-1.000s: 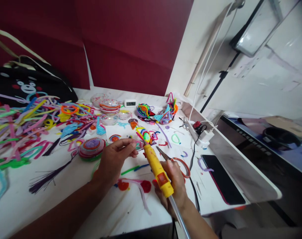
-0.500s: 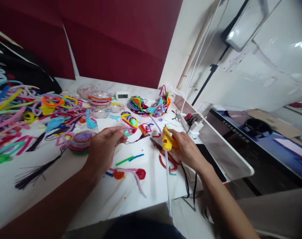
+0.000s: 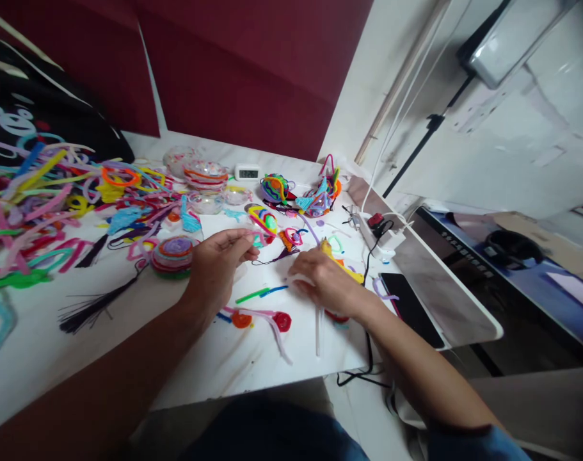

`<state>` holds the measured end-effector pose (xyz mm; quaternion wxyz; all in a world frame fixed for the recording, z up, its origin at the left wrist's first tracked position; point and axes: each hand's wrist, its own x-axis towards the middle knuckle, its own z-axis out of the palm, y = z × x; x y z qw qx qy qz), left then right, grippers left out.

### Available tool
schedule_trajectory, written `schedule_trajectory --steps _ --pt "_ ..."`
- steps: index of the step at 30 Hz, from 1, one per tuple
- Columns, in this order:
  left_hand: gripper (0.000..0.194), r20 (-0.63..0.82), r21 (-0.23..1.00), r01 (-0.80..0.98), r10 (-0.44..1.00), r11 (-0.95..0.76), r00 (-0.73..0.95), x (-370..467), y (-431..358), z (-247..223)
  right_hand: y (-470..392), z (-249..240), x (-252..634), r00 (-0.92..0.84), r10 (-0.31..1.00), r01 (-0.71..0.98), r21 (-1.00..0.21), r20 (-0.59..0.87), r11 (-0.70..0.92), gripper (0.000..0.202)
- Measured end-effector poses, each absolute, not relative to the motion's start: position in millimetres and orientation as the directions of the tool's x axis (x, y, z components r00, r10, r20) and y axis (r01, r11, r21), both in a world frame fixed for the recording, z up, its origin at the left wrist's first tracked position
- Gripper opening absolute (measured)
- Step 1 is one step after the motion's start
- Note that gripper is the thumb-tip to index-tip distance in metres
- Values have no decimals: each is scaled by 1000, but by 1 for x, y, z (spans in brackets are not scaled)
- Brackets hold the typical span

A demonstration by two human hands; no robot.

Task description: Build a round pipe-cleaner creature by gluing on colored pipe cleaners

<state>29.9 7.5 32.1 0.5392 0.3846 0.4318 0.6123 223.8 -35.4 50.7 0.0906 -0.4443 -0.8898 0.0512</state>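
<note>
My left hand (image 3: 224,256) pinches a small piece of pink pipe cleaner (image 3: 255,238) between thumb and fingers, left of the middle of the white table. My right hand (image 3: 315,275) is off the handle of the yellow glue gun (image 3: 351,272), its fingers apart and curved; the gun lies on the table just behind it, partly hidden, and its clear glue stick (image 3: 319,333) shows below the hand. Green (image 3: 251,295) and blue (image 3: 274,291) pipe cleaner pieces lie between the hands. Nearer me are red (image 3: 282,321) and orange (image 3: 242,319) coils.
A heap of pipe cleaners (image 3: 55,198) covers the left side. A coiled disc (image 3: 173,253) lies by my left wrist. Decorated shapes (image 3: 274,187) and a small clock (image 3: 247,172) stand at the back. A power strip (image 3: 382,234) and black phone (image 3: 411,310) are on the right.
My right hand has let go of the glue gun, which now lies on the table, and has moved left. My left hand still pinches the pink piece. The view has shifted slightly.
</note>
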Motion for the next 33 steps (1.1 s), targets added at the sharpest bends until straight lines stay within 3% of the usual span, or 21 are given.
schedule_trajectory --steps 7,11,14,17,23,29,33 --pt "13 16 944 -324 992 -55 -122 29 9 29 -18 30 189 -603 790 794 12 -114 608 16" --pt "14 18 942 -332 994 -55 -111 29 8 30 -20 31 194 -627 772 777 -20 -103 629 14" --pt "16 14 941 -336 993 -52 -115 29 7 30 -28 39 201 -601 797 794 -154 -52 588 11" --pt "18 21 944 -325 993 -57 -114 29 7 29 -35 45 209 -547 835 758 -388 61 524 11" --pt "21 42 963 -260 993 -70 -112 28 6 25 -33 41 215 -300 915 403 -833 269 378 8" --pt "23 99 963 -239 990 -122 -105 28 6 22 -26 39 207 -116 961 178 -947 251 269 22" --pt "21 91 966 -231 990 -113 -103 28 4 24 -25 40 203 -49 961 200 -940 272 276 22"
